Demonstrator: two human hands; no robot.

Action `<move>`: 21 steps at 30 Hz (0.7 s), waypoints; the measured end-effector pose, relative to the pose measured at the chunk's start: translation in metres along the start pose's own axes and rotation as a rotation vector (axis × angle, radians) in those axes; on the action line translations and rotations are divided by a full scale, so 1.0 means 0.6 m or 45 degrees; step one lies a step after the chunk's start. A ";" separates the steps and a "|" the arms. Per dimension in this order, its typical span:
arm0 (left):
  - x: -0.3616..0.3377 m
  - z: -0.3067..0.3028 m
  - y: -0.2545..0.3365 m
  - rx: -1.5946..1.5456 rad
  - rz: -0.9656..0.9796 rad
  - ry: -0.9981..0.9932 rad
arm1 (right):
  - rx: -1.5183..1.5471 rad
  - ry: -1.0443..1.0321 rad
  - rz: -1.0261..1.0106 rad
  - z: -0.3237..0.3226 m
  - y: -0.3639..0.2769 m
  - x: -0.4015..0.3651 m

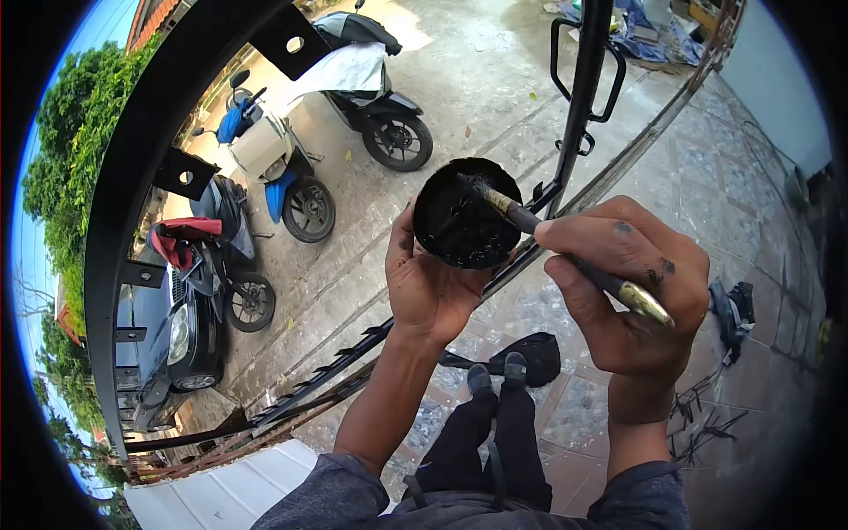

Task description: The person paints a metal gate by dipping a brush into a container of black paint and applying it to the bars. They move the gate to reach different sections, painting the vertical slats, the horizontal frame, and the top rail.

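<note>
A round container of black paint [459,225] rests in my left hand [435,287], whose fingers cup it from below and behind. My right hand [632,278] is closed around a paintbrush [528,221]; its bristles dip inside the container, near the upper rim. Dark paint smudges mark the back of my right hand. Around both hands runs a black metal gate frame [110,190], with square tabs that have holes and a handle [609,84] on its upright bar.
Beyond the frame stand motorbikes [389,124] and a dark car [181,340]. A black cloth or bag [534,358] lies by my feet on the tiles. Wires [707,424] lie at the right. White corrugated panels [221,490] are at the lower left.
</note>
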State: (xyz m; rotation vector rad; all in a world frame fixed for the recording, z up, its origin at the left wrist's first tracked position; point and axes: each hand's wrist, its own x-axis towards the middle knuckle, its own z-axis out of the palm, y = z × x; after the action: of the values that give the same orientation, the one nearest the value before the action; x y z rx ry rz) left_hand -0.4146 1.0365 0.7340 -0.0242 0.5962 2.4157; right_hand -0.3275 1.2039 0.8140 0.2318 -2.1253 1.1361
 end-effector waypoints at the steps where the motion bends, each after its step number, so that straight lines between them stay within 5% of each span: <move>1: -0.001 -0.002 0.005 -0.006 -0.015 0.026 | -0.046 -0.097 0.017 0.005 -0.009 0.004; 3: -0.008 -0.007 0.017 0.026 -0.008 0.032 | -0.088 -0.260 -0.010 0.018 -0.019 0.006; 7: -0.015 0.000 0.047 0.019 -0.028 0.002 | -0.039 -0.153 -0.151 0.040 -0.026 0.016; 13: -0.008 -0.014 0.072 -0.066 -0.045 -0.092 | 0.411 0.078 0.233 0.062 -0.012 0.015; 21: 0.049 0.014 0.066 -0.169 -0.086 -0.110 | 0.937 0.363 0.390 0.052 0.046 0.025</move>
State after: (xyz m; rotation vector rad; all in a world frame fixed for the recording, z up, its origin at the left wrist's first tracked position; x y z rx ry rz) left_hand -0.4604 1.0301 0.7528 0.0037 0.3894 2.3738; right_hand -0.3666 1.1986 0.7940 0.0642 -1.4511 1.9763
